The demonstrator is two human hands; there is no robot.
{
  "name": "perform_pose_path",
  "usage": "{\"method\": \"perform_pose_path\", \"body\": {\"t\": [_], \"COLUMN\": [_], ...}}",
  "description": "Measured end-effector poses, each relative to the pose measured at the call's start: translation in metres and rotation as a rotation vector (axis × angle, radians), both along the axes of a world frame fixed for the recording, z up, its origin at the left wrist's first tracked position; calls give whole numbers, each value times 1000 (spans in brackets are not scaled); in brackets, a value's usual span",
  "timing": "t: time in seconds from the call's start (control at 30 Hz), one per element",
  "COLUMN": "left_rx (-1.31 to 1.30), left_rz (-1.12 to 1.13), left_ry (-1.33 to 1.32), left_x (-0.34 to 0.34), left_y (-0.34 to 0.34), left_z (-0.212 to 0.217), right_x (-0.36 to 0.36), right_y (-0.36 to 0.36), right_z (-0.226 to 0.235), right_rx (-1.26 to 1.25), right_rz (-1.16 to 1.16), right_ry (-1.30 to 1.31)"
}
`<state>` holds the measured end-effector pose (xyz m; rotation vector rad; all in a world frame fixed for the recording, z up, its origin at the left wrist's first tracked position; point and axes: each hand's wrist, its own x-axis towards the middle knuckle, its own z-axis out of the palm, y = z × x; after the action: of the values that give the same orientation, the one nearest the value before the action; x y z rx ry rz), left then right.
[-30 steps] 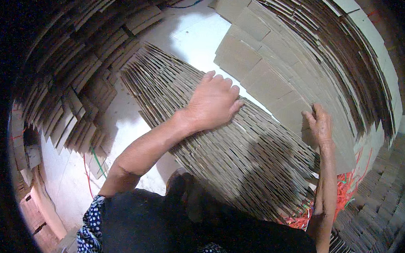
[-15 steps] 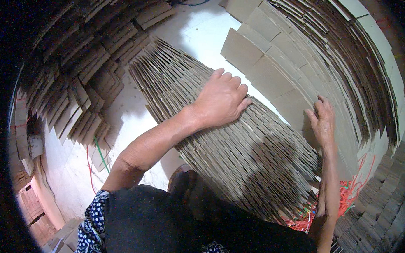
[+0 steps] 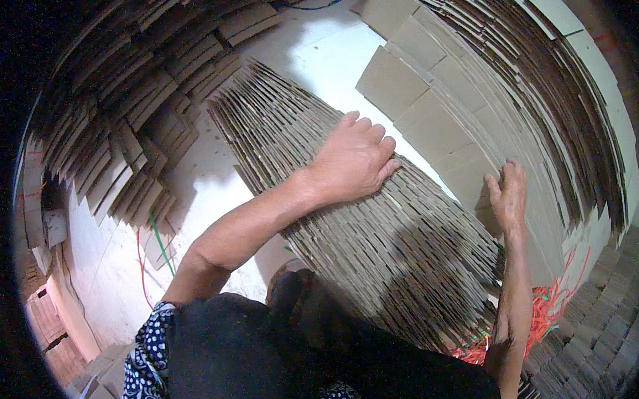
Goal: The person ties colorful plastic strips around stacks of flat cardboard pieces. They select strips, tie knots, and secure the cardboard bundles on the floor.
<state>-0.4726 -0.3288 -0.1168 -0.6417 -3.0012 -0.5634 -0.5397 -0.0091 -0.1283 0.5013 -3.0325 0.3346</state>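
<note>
A long bundle of narrow cardboard pieces (image 3: 395,253), packed edge up in close rows, slants from upper left to lower right in front of my body. My left hand (image 3: 357,158) lies across its middle, fingers bent over the far edge and the thumb side pressing on top. My right hand (image 3: 507,193) is by the bundle's right end, thumb apart from half-bent fingers, with nothing visible in it. Behind that hand stand flat tan cardboard sheets (image 3: 437,119); I cannot tell whether the fingers touch them. A dark shadow falls on the bundle's right half.
Leaning cardboard stacks (image 3: 108,140) crowd the left side, and a tall curved row of cardboard (image 3: 545,88) lines the right. Tangled red strapping (image 3: 542,316) lies beyond my right forearm. A green strap (image 3: 162,244) sits on the pale floor (image 3: 110,269).
The fingers of my right hand have drawn slightly closer together and that hand has shifted a little. My left hand keeps its place on the cardboard bundle.
</note>
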Motion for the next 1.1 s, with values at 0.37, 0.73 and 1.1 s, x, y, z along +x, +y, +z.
{"method": "perform_pose_path", "body": {"t": [0.37, 0.73, 1.1], "left_rx": [-8, 92, 110], "left_rz": [6, 26, 18], "left_ry": [1, 117, 184], "left_x": [-1, 6, 1], "left_y": [0, -6, -4], "left_z": [-4, -5, -9], "right_x": [10, 26, -2], "right_y": [-7, -33, -150], "right_z": [5, 45, 20], "right_rx": [33, -103, -180], "right_rz": [54, 78, 351], "right_ry": [84, -178, -334]}}
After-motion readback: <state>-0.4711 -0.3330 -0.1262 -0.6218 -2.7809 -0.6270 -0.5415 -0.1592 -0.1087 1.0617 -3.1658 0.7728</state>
